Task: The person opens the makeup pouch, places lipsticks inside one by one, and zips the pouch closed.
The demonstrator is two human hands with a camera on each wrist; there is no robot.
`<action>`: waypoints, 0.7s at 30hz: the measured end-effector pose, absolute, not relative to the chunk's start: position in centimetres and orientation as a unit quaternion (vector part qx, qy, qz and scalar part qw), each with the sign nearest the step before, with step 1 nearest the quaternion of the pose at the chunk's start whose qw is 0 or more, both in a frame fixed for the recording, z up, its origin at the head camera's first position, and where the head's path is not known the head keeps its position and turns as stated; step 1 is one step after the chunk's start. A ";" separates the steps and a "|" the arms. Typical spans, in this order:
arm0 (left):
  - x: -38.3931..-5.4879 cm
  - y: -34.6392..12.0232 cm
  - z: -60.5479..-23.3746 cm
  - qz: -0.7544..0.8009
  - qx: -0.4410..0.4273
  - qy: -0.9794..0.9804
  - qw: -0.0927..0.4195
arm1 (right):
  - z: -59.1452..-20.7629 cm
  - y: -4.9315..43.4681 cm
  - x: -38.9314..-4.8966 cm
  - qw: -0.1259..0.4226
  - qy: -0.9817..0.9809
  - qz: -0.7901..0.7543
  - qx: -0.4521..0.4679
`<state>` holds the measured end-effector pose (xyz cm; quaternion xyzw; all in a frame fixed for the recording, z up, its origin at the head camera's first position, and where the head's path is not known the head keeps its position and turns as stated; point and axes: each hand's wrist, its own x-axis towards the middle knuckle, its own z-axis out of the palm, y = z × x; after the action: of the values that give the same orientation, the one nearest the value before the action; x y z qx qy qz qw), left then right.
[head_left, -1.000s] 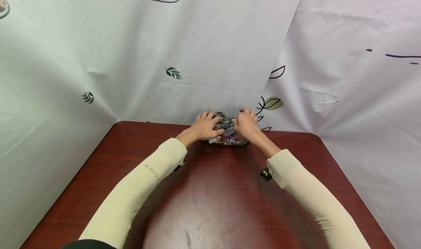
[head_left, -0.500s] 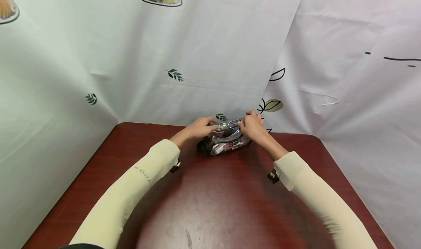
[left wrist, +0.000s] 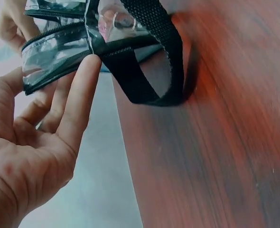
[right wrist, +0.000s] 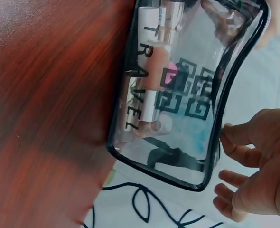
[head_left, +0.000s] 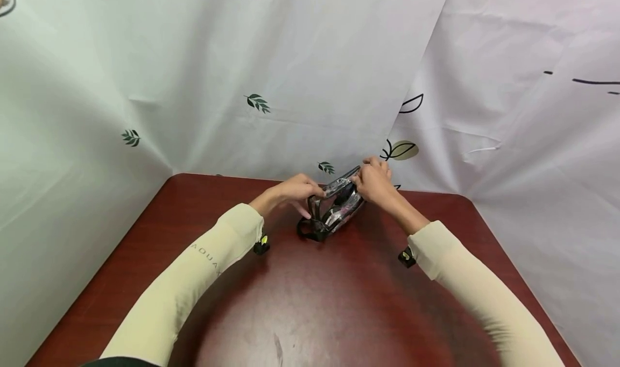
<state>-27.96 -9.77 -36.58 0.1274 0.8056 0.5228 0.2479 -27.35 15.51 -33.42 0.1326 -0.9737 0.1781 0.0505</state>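
A clear toiletry bag (head_left: 345, 212) with black trim stands at the back of the table, its top gaping. In the left wrist view its zipper edges (left wrist: 54, 35) are parted and a black strap loop (left wrist: 171, 61) sticks out from the end. My left hand (head_left: 293, 189) holds that end, one digit pressed by the strap seam. My right hand (head_left: 375, 184) pinches the bag's top edge at the far end. Through the wall printed TRAVEL, the right wrist view shows several small bottles and tubes (right wrist: 149, 66) inside.
The reddish-brown table (head_left: 310, 297) ends just behind the bag, against a white printed cloth (head_left: 310, 76). More cloth hangs along both sides. A small dark device (head_left: 261, 245) sits at the left wrist, another (head_left: 407, 257) at the right.
The bag has turned so its left end with the strap points nearer to me. Its top gapes wider. My left hand has shifted from on top of the bag to its left end.
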 end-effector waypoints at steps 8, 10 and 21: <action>-27.0 -8.7 -36.6 0.535 0.121 0.803 0.233 | -33.4 14.6 -26.1 0.107 -0.970 0.083 0.202; -26.8 -8.6 -36.7 0.540 0.123 0.798 0.238 | -33.5 14.2 -25.6 0.112 -0.967 0.063 0.218; -26.7 -8.1 -36.3 0.573 0.113 0.764 0.274 | -33.1 12.2 -21.8 0.062 -0.952 0.076 0.290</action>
<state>-26.72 -8.06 -36.32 0.1131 0.7644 0.5728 0.2736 -21.80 12.20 -33.06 0.2899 -0.9521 0.0756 0.0620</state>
